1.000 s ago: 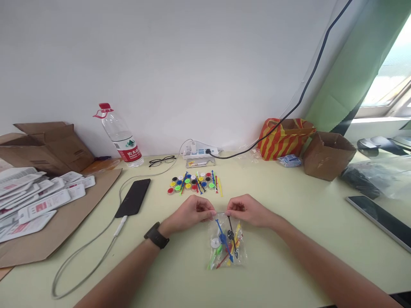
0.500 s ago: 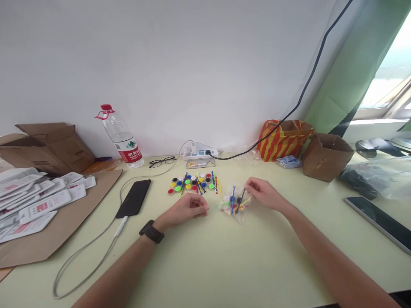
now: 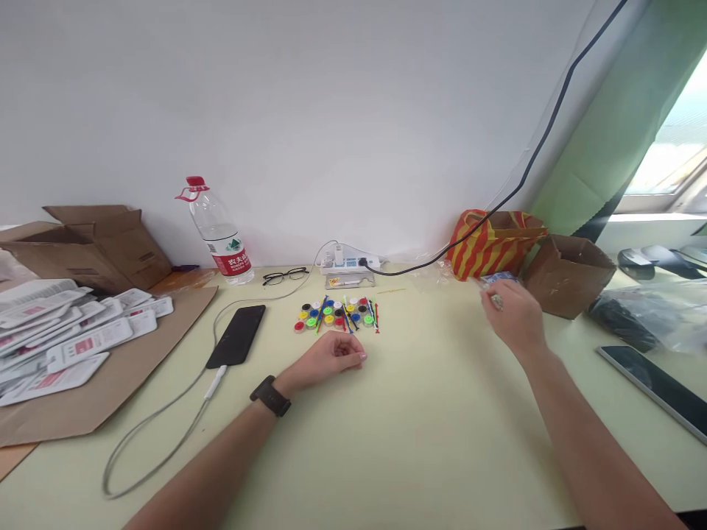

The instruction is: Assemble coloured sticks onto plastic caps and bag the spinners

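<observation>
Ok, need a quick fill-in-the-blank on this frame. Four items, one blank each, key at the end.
1. The left hand is near the colourful round pieces, and a black strap circles its ____.
2. The right hand is close to an open bag with red and ____ stripes.
3. The clear bottle by the wall has a ____ cap.
4. The white cable plug is connected to a black ____.

Missing words: wrist; yellow; red; phone.
</observation>
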`<state>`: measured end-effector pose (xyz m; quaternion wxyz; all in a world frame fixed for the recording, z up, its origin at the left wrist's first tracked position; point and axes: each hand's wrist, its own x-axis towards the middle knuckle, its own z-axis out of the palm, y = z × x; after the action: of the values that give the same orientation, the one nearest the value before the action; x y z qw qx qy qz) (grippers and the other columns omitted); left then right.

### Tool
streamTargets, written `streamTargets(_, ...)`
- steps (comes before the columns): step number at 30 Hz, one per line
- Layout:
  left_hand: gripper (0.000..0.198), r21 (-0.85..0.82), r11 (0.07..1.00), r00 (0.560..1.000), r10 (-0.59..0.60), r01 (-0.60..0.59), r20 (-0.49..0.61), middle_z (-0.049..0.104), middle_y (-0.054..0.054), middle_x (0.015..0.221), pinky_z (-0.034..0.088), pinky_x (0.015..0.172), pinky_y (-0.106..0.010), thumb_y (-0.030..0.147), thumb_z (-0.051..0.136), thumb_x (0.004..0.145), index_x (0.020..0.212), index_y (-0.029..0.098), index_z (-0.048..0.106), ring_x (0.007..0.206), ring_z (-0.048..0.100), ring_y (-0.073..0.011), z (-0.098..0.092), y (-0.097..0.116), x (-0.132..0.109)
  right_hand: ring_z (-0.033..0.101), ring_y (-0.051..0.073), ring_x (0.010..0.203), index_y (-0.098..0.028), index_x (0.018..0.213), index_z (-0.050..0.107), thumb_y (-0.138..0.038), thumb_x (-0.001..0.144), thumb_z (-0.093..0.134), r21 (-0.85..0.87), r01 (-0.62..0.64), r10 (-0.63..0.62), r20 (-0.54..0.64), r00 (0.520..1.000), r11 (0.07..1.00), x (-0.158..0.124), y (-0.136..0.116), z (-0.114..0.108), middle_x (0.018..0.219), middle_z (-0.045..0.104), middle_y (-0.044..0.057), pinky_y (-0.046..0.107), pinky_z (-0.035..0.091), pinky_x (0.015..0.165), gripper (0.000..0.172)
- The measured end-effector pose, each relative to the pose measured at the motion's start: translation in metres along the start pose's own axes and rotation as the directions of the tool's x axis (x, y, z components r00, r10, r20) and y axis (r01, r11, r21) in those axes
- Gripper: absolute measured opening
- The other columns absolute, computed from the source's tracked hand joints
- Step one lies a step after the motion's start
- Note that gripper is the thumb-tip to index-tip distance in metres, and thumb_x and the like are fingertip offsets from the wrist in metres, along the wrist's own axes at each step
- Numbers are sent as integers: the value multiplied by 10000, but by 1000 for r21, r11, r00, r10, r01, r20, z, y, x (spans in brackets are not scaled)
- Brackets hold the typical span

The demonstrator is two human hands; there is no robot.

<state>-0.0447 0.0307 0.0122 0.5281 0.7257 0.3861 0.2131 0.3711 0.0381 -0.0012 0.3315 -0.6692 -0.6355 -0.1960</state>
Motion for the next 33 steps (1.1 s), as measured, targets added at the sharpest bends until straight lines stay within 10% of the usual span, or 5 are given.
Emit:
streamTargets(5, 317, 17, 1000, 1000, -4, 5, -11, 691, -30, 769, 463, 665, -259, 485, 716, 881, 857, 170, 692, 708, 597, -142, 0, -1, 1, 606, 204, 732, -208, 712, 598, -198, 853, 579, -106, 5, 36, 379, 925, 994, -12, -10, 20, 793, 690, 47, 308, 358, 645, 143)
streamTargets(14, 323, 72, 997, 999, 14, -11, -37, 694, -43, 784, 477, 649, -274, 487, 677, 898, 873, 165, 686, 705, 609, -156, 3, -4, 1, 648, 284, 797, -207, 640, 624, -412, 913, 580, -137, -6, 64, 422, 905, 990, -15, -22, 24, 761, 693, 108, 378, 437, 683, 344)
streamTargets(19, 232, 430, 895, 938, 243, -118, -246, 701, -45, 830, 501, 682, -320, 402, 590, 963, 905, 204, 697, 750, 621, -190, 16, -11, 2, 630, 331, 1129, -208, 1062, 712, -379, 936, 546, 115, 106, -139, 326, 935, 988, -25, -49, 36, 1130, 733, 139, 470, 506, 924, 270)
streamTargets(24, 253, 713, 681, 851, 465, -167, -245, 679, -97, 1293, 484, 1002, -480, 260, 612, 937, 1176, 227, 686, 1201, 558, -310, 21, -15, 6, 492, 302, 1386, -223, 1422, 566, -384, 1007, 442, 392, 168, -333, 404, 852, 904, -42, -79, 54, 1484, 570, 121, 503, 415, 1141, 462)
streamTargets(33, 234, 785, 614, 868, 433, -85, -244, 708, -76, 1214, 484, 934, -506, 303, 594, 959, 1159, 214, 675, 1080, 549, -311, 17, -18, 7, 389, 298, 1471, -173, 1530, 450, -363, 1000, 449, 382, 150, -316, 422, 850, 912, -22, -101, 84, 1585, 452, 146, 491, 335, 1212, 562)
